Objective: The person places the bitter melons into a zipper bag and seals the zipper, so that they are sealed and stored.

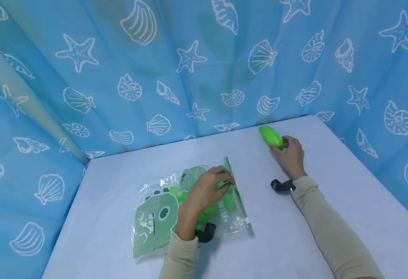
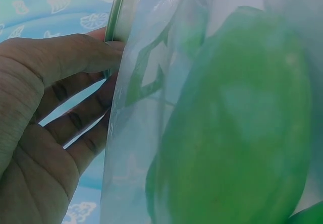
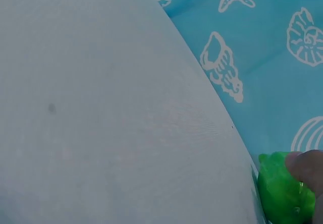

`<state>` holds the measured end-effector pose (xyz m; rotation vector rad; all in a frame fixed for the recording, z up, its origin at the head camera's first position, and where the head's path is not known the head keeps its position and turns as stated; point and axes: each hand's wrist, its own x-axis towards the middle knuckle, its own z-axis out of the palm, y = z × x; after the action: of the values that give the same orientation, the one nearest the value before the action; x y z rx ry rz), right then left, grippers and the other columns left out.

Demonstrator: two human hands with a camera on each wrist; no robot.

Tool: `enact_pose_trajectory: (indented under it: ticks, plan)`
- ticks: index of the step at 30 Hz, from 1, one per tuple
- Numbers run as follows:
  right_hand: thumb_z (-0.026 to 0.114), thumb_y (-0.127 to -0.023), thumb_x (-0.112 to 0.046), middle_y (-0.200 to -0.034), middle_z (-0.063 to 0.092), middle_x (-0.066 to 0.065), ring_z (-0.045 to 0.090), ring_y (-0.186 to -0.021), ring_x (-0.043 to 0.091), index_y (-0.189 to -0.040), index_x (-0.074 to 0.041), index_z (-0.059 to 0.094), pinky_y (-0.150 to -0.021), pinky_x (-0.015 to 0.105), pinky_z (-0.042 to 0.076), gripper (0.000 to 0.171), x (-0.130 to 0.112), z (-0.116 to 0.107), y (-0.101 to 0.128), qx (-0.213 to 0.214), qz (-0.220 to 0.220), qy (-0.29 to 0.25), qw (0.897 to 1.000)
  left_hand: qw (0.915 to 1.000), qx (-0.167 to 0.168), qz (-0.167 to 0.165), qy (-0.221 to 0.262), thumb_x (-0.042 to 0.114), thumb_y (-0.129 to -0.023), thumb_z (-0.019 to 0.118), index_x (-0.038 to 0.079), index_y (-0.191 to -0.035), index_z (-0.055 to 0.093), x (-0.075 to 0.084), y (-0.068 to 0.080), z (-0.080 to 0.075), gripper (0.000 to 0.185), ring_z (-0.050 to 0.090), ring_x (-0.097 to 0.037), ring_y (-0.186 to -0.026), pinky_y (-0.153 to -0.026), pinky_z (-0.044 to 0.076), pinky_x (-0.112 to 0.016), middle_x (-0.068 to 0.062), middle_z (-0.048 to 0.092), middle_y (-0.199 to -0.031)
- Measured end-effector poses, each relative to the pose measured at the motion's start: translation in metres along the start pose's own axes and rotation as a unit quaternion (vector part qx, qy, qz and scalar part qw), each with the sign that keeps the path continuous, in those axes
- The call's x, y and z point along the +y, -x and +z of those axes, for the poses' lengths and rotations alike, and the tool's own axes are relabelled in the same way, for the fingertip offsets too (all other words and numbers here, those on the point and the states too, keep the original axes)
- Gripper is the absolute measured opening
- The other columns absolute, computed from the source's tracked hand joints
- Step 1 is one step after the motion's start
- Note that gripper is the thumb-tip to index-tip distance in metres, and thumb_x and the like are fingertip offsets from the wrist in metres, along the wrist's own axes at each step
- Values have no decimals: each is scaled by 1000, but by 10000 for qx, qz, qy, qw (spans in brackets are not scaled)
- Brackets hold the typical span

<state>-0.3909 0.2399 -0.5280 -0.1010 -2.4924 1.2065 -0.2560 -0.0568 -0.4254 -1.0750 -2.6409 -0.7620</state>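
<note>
My left hand (image 1: pixel 207 190) pinches the opening edge of a clear zip bag (image 1: pixel 155 228) printed with green dinosaurs. Thumb and fingers (image 2: pixel 86 57) meet at the green zip strip in the left wrist view, while a large smooth green piece (image 2: pixel 237 123) shows through the plastic. Other bright green pieces lie inside, partly behind the print and the hand. Toward the far right corner, my right hand (image 1: pixel 291 155) holds the near end of a long, bright green, glossy object (image 1: pixel 270 135). In the right wrist view, the thumb (image 3: pixel 308 168) presses on this lumpy object, mostly cut off by the frame.
A white-covered table (image 1: pixel 102 193) carries the bag left of centre. Blue curtains (image 1: pixel 197 89) with white shells and starfish stand along its back and sides. The bag's white zip slider (image 1: pixel 247 221) sits at its near right corner. Each wrist wears a black camera mount (image 1: pixel 281 186).
</note>
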Motion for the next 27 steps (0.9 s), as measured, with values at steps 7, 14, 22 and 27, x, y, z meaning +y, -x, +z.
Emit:
enact_pose_trajectory:
  ticks: [7, 14, 22, 27]
  plan:
    - [61, -83, -48, -112, 49, 13, 44, -101, 28, -125, -2, 49, -86, 44, 33, 63, 7, 3, 1, 82, 87, -201, 9997, 9999, -79, -78, -37, 9, -85, 64, 16, -91, 71, 0, 0, 4, 12, 54, -4, -91, -79, 45, -15, 8, 60, -97]
    - [60, -80, -55, -115, 50, 10, 45, -104, 25, -128, -8, 49, -86, 42, 37, 68, 2, -11, 10, 130, 451, -539, 9974, 9999, -76, -113, 37, 7, -85, 65, 15, -91, 71, 1, 1, 5, 12, 55, -6, -91, -78, 46, -18, 7, 60, -97]
    - [63, -78, -54, -108, 57, 7, 50, -98, 22, -123, -9, 55, -79, 35, 39, 64, -11, -23, 18, -184, 24, -564, 9982, 9999, 8, -92, 42, 5, -83, 65, 14, -88, 71, -1, 1, 4, 12, 55, -8, -88, -75, 46, -18, 6, 60, -96]
    - [63, -79, -55, -110, 57, 7, 51, -100, 23, -124, -10, 54, -77, 36, 43, 64, -19, -39, 24, -827, -62, -503, 9953, 9999, 48, -57, 108, 5, -83, 65, 14, -88, 71, -1, -2, 3, 12, 55, -8, -87, -75, 47, -19, 6, 60, -95]
